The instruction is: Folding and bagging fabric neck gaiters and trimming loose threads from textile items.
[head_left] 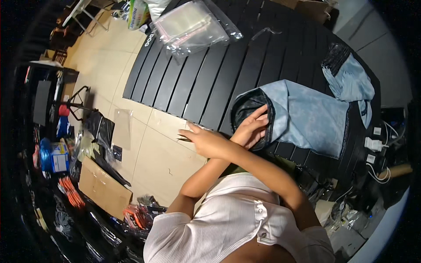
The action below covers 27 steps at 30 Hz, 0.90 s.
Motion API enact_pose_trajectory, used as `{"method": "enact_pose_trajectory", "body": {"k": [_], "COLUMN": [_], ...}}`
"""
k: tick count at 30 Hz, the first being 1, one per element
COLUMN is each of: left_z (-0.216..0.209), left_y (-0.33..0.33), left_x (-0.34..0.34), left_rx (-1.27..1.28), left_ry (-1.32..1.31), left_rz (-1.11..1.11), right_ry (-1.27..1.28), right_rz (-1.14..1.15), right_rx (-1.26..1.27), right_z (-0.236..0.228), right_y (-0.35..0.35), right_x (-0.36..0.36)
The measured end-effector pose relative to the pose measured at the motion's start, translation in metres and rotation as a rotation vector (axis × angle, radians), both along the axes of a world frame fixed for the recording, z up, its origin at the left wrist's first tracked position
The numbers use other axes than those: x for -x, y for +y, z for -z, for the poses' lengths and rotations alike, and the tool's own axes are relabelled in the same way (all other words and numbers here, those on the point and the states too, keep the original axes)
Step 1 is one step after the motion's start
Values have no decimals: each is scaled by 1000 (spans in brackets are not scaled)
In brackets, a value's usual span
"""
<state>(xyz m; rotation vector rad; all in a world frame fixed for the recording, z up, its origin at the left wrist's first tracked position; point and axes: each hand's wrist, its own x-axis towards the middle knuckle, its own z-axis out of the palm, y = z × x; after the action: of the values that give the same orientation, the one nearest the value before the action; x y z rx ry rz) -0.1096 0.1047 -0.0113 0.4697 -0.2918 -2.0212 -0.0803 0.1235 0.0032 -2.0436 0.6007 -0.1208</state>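
Blue cloth tube (311, 116) laid by bench's (193, 74) near edge, its mouth entered by left hand (252, 127), clamping unclear; could be snagged if dark tool (187, 140), clasped in right hand (205, 141), is swung across.

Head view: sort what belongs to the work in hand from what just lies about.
In use, it seems:
blue cloth tube
left hand at its open end
right hand
small dark object at that hand, kind unclear
black slatted table

Lying about, apparently:
crumpled blue cloth, possibly related
clear plastic packets
cardboard sheet
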Motion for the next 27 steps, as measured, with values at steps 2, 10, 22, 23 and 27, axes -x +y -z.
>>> {"method": "enact_pose_trajectory", "body": {"k": [2, 10, 22, 23, 27], "left_z": [6, -35, -34, -36, -48], "left_y": [-3, 4, 4, 11, 12], "left_x": [11, -24, -79, -73, -74], "left_rx": [14, -219, -76, -9, 278], "left_ry": [-105, -404, -1162, -1225, -1620], "left_rz": [10, -37, -57, -93, 259], "right_ry": [-345, -501, 271, 268, 385], "right_rz": [-12, 1109, 1698, 1697, 1621], "right_rx": [1, 234, 97, 86, 107], "right_z": [-10, -96, -12, -11, -16], "right_y": [-10, -24, 39, 39, 35], "right_x": [16, 168, 426, 423, 430]}}
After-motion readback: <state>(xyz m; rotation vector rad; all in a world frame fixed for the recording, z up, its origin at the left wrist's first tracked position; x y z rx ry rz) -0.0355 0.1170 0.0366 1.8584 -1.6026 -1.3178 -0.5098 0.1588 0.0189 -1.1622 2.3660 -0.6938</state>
